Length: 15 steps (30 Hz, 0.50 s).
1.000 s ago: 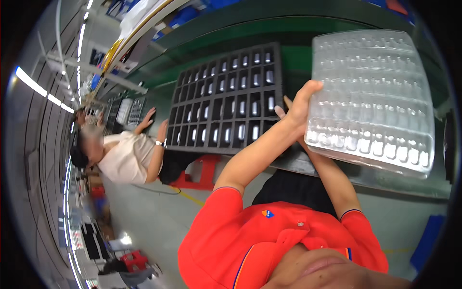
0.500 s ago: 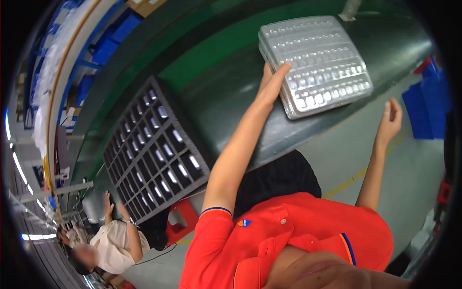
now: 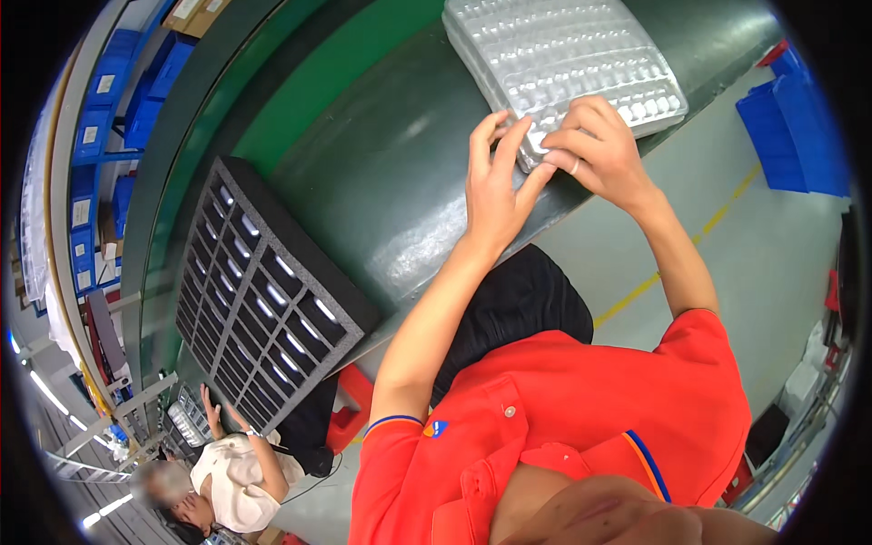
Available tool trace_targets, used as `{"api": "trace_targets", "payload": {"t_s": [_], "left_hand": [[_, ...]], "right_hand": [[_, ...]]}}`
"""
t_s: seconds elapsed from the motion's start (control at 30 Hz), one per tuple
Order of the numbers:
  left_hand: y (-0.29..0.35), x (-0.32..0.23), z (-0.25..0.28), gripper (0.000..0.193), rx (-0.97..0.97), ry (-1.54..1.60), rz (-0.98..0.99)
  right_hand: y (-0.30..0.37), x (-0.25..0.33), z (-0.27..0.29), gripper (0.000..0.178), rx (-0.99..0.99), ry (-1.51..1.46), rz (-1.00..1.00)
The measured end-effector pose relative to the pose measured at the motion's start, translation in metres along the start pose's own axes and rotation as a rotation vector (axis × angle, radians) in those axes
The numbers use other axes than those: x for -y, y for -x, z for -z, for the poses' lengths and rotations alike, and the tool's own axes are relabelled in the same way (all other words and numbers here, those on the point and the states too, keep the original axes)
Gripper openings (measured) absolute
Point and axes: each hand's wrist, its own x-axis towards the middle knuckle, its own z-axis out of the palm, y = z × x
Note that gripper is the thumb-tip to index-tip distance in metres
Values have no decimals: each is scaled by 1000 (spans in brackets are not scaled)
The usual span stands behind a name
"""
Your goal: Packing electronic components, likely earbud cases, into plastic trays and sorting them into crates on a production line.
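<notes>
1. Stretching across the upper middle of the view is the dark green desk (image 3: 381,173), its edges bent by the lens, with a brighter green strip along its far side.
2. Lying on the desk toward the left is a black foam tray (image 3: 263,300), a grid of many small rectangular pockets; pale pieces show in a good number of them, though what they are is too small to tell.
3. Resting at the near edge of the desk, upper right, is a stack of clear plastic blister trays (image 3: 563,54), moulded into rows of small cells. It looks like several sheets nested together, but the count cannot be read.
4. At the lower left another person (image 3: 236,481) in a pale top sits at the same desk, one arm raised toward it, well apart from the clear trays.
5. Blue bins (image 3: 790,127) stand on the grey floor at the right, beside a yellow floor line.
6. The right hand (image 3: 599,150) lies on the near corner of the clear stack, fingers curled and pressing on its top sheet.
7. The left hand (image 3: 495,186) meets the same corner from the left, fingers spread, tips touching the stack's edge just beside the right hand.
</notes>
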Motion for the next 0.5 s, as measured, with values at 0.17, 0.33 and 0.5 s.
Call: {"api": "trace_targets", "payload": {"t_s": [0.17, 0.33, 0.5], "left_hand": [[-3, 13, -16, 66, -99, 107, -40], [-1, 25, -30, 76, -178, 181, -45], [-11, 19, -29, 72, -173, 232, -184]], "right_hand": [[-8, -2, 8, 21, 4, -54, -26], [-11, -6, 13, 22, 60, -65, -13], [-13, -4, 31, 24, 21, -45, -51]]}}
